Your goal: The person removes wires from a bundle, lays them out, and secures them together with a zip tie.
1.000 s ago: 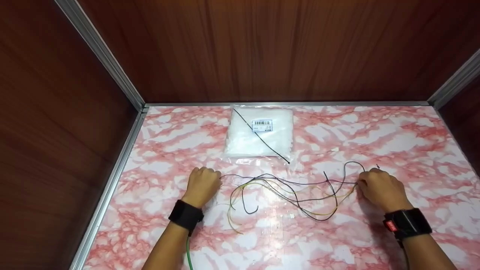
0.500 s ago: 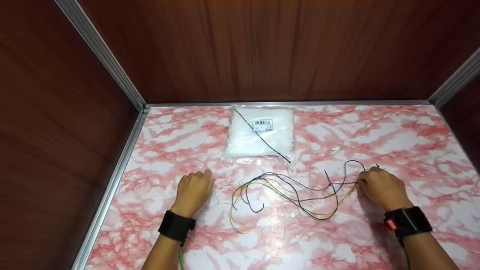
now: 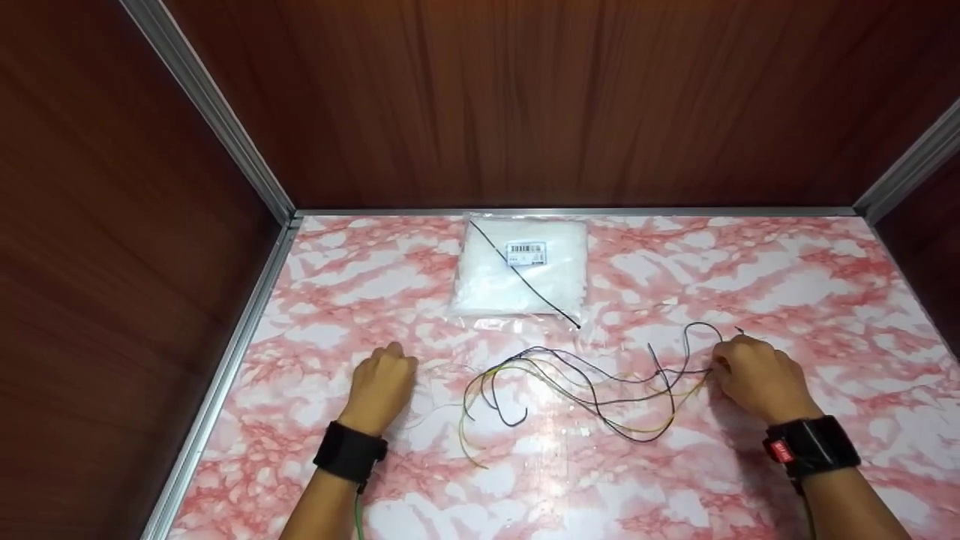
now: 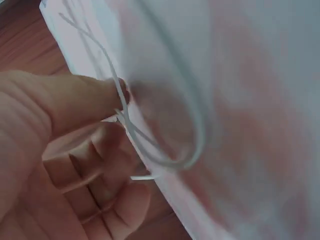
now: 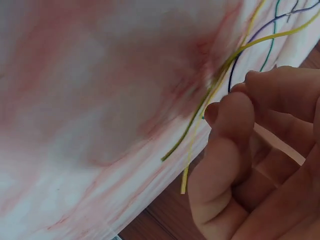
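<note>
Several thin wires (image 3: 585, 386) lie tangled on the marble-patterned table (image 3: 787, 285) between your hands, in front of the clear plastic bag (image 3: 521, 266) with a black strand (image 3: 525, 279) across it. From the head view, your left hand (image 3: 382, 386) sits at the pale end of the bundle, your right hand (image 3: 754, 375) at the dark and yellow ends. They look light, limp and springy, likely to slide and re-tangle, so take each near its tip, one at a time.

At the left wrist, your left hand (image 4: 75, 165) pinches a white wire (image 4: 150, 145) between thumb and curled fingers; it loops loosely over the table.

At the right wrist, your right hand (image 5: 250, 165) is curled, fingertips against the yellow wires (image 5: 210, 115); I judge it a pinch, though the contact is partly hidden.

Compared with a second ago, your left hand has drawn back leftward, off the dark wires, and their loops have sprung closer together; your right hand has barely moved.
</note>
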A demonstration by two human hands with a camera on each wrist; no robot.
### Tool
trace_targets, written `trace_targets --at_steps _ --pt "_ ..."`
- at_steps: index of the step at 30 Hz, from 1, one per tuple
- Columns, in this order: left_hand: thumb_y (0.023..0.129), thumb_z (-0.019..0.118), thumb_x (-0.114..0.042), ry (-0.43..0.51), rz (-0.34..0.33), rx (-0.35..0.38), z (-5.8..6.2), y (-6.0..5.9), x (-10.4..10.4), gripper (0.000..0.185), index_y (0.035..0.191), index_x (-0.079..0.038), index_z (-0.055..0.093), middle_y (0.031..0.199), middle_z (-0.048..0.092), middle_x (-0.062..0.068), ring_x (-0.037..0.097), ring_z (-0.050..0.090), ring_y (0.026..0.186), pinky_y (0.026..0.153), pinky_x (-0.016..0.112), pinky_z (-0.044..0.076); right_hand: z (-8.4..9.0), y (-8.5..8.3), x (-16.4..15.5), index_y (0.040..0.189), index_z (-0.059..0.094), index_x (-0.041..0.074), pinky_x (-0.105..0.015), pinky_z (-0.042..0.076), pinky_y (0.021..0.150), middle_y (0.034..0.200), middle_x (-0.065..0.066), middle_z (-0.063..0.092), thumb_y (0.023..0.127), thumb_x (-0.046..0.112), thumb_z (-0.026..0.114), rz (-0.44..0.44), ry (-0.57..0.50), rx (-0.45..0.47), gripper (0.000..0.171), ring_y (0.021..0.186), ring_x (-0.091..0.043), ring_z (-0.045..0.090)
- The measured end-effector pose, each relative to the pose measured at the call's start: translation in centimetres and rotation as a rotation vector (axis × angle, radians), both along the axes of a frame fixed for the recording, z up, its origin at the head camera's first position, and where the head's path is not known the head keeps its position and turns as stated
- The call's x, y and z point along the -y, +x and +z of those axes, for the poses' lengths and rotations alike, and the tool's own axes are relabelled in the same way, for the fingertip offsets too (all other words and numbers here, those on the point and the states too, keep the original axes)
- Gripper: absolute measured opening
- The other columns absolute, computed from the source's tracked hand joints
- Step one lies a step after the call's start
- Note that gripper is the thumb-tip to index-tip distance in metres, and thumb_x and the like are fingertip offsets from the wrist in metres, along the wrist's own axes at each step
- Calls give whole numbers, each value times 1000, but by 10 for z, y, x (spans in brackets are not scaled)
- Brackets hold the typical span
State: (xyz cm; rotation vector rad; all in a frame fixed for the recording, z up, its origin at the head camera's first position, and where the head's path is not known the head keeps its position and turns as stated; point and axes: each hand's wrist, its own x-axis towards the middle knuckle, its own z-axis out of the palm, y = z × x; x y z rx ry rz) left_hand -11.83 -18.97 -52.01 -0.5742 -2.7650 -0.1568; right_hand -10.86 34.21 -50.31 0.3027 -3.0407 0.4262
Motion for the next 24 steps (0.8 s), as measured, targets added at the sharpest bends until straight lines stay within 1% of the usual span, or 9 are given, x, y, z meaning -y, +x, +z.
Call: trace_targets --at_steps 2,4,7,9,11,14,19,21,24 --pt "81 62 4 -7 50 -18 10 2 5 18 66 -4 58 61 50 9 29 53 50 40 41 43 1 1 2 82 70 13 -47 45 52 84 -7 60 85 11 70 11 -20 -21 4 71 -29 60" --pt "80 61 6 -17 99 -60 23 5 11 21 64 -6 53 56 52 11 32 54 46 36 42 41 3 2 4 83 70 12 -46 46 54 86 -7 61 86 10 69 20 -42 -40 4 73 -28 61" --pt "79 59 7 -30 166 -168 45 10 16 25 62 -8 48 51 52 15 35 53 41 33 44 39 5 3 7 83 70 11 -43 46 56 90 -8 62 87 8 66 32 -67 -63 7 76 -26 61" --pt "79 58 7 -30 200 -229 58 12 16 26 61 -8 47 49 50 13 35 53 40 32 44 37 6 3 9 85 70 9 -43 47 56 91 -9 63 88 8 66 41 -81 -75 5 77 -26 61" --pt "80 56 7 -21 211 -270 70 13 11 27 61 -9 46 48 45 9 34 52 40 31 43 37 7 2 12 86 70 7 -42 47 56 90 -8 63 86 7 67 53 -92 -97 3 76 -25 61" --pt "82 55 6 9 164 -301 84 15 -3 27 62 -9 45 49 39 3 29 51 39 31 41 36 9 1 24 85 70 6 -41 48 57 88 -6 63 84 6 69 77 -115 -151 2 74 -22 61" --pt "80 57 7 49 9 -358 101 18 -42 22 65 -7 48 51 41 2 23 47 41 33 36 38 21 0 61 88 72 11 -35 52 62 90 2 64 84 6 70 153 -227 -207 7 78 -14 61" --pt "80 57 7 62 -61 -364 108 20 -60 20 67 -7 51 52 44 2 21 45 42 34 34 38 30 1 81 98 72 13 -30 52 65 96 5 64 88 11 70 193 -295 -185 10 79 -9 59" --pt "79 56 8 94 -176 -348 117 23 -85 20 68 -8 53 52 45 0 17 42 43 36 30 38 43 3 112 119 65 15 -26 51 64 109 6 61 93 26 67 278 -388 -135 29 77 -5 56"
